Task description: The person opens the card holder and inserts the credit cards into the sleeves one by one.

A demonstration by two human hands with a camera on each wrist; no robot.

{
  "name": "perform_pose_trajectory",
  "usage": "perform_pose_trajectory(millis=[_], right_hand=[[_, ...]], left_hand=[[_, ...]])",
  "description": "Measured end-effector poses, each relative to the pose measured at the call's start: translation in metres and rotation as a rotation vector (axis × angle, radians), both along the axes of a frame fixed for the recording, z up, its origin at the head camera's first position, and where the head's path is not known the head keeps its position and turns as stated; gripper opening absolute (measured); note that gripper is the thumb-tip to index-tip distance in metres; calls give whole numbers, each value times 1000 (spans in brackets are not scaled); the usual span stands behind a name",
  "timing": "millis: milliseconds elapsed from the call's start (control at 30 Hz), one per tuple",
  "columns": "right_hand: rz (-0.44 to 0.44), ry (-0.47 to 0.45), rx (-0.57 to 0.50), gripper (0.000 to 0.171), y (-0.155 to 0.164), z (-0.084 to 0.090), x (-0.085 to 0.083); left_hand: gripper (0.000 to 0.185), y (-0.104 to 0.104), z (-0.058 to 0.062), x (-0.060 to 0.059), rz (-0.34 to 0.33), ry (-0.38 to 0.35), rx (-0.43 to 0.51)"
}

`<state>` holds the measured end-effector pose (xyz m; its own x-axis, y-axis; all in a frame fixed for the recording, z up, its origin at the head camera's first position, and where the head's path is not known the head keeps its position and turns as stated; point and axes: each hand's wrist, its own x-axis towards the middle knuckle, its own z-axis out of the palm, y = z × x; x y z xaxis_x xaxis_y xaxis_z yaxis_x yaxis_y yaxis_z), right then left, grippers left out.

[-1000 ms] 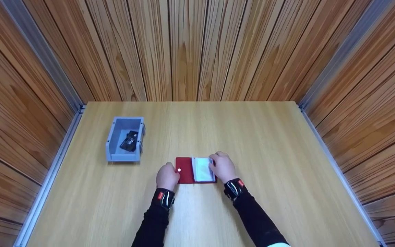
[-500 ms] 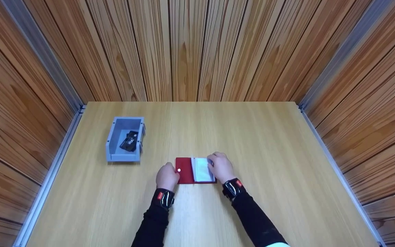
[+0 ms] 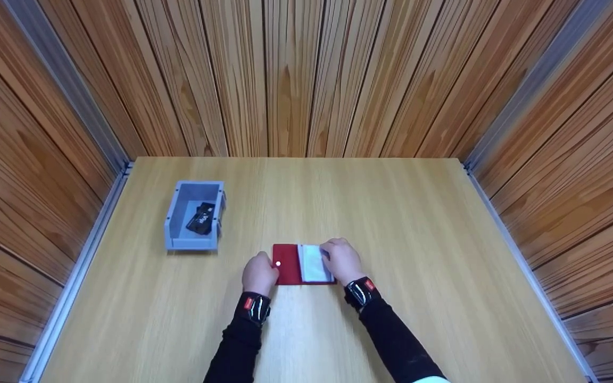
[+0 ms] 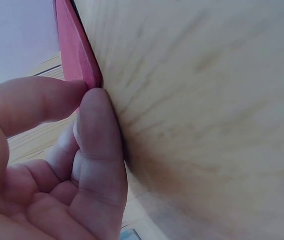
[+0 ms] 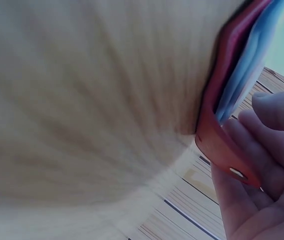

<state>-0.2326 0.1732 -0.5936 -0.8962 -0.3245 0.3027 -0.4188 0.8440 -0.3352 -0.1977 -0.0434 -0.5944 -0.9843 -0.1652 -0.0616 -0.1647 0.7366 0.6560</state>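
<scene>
A red card holder (image 3: 288, 271) lies spread on the table in the head view, with pale plastic sleeves (image 3: 314, 266) on its right half. My left hand (image 3: 259, 273) pinches the cover's left edge between thumb and finger; the left wrist view shows the grip on the red corner (image 4: 84, 65). At the sleeves' right edge is my right hand (image 3: 345, 261). In the right wrist view its thumb (image 5: 276, 112) stands off the sleeves, while its other fingers lie behind the snap strap (image 5: 226, 152). Whether those fingertips touch a sleeve is unclear.
A grey-blue bin (image 3: 192, 244) stands at the left on the wooden table (image 3: 391, 213). Several black cards (image 3: 201, 219) with light print lie inside it. Wood-plank walls (image 3: 285, 80) enclose the back and both sides.
My right hand has shifted slightly left and toward me along the sleeves' edge. A dark spot by its fingertips is no longer visible. My left hand has stayed put.
</scene>
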Motion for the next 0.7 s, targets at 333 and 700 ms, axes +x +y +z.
perform_pose_trajectory(millis=[333,700], right_hand=[[49,77,41,7,2,-2,4],[157,43,59,22,8,2,6]], left_hand=[[15,0,0,1,3,-15,11],[14,2,3,-1,9,-65,14]])
